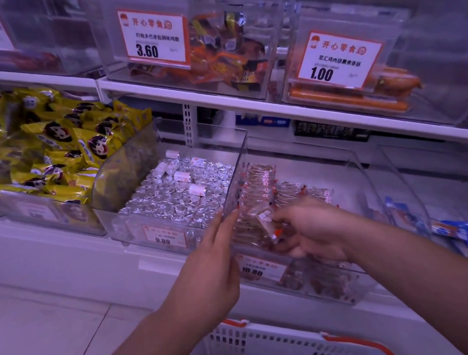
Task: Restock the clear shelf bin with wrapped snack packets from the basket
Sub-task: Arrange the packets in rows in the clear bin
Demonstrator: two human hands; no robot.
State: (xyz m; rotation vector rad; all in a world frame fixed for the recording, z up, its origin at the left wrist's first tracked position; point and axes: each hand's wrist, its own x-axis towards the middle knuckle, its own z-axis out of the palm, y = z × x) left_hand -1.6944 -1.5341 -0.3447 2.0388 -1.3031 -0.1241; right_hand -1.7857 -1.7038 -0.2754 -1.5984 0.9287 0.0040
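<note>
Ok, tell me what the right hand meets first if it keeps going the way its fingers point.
The right hand, gripping a wrapped packet, points left across the clear bin. It would likely first meet the bin's left wall, where the left hand rests, though depth is unclear.

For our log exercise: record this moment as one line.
left hand: steadies bin wall | right hand: holds snack packet in bin | basket: below
</note>
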